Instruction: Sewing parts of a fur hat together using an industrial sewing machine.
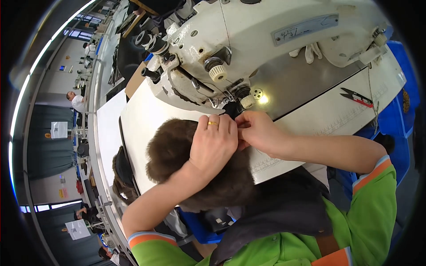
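A dark brown fur piece (pixel 171 144) lies bunched on the white sewing table and hangs over its front edge. My left hand (pixel 213 142) rests on top of it, fingers bent down and closed on its far edge, a gold ring on one finger. Against those fingertips, my right hand (pixel 262 133) pinches at the same edge; the exact grip is hidden by the fingers. Just beyond both hands stands the head of a white sewing machine (pixel 195 40), its lamp lit. Black material (pixel 230 107) shows between my fingertips and the needle area.
Red-handled thread snips (pixel 357 97) lie at the table's right. A white glove (pixel 308 53) sits behind the machine arm. More brown fur (pixel 122 175) is at the left table edge. Blue bins (pixel 397 128) stand at the right. Other people are far off at left.
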Motion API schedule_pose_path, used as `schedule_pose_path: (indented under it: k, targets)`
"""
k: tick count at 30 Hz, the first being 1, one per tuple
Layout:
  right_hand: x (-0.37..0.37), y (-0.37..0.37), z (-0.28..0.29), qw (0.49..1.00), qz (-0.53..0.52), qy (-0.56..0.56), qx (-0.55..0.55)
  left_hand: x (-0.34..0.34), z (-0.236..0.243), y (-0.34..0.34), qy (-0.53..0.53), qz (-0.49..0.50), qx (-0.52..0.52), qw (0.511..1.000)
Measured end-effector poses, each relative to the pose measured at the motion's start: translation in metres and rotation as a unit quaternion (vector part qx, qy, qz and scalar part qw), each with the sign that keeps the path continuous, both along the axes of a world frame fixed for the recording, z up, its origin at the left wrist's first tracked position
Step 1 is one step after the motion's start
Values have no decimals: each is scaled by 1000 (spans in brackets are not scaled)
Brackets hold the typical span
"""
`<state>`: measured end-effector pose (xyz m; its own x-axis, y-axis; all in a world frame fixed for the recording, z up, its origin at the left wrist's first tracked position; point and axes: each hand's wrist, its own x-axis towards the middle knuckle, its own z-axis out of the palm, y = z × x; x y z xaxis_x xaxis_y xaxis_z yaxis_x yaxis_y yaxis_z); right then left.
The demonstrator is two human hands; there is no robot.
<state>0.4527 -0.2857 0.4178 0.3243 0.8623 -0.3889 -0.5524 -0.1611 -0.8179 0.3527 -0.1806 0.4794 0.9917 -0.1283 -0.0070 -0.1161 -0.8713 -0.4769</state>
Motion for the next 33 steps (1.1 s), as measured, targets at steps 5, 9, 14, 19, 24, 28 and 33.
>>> schedule_pose_path:
  k: [5,9,14,19,24,28,33]
  targets:
    - [-6,-5,-7,986,-51,150,50,-14,2,9,-58,77,-247,964]
    - [1,-4,-2,984,-47,168,34,1,12,27,-33,240,-417,876]
    - [5,1,-2,996,8,92,15,21,22,41,67,401,-488,773]
    - [17,6,-9,998,70,-3,-2,33,20,63,216,437,-492,721]
    - [31,5,1,996,83,-42,-6,20,7,73,178,339,-655,651]
    - [47,8,16,975,175,-133,-42,35,26,66,233,353,-505,752]
    - [41,11,27,975,187,-67,-101,37,15,89,283,255,-562,734]
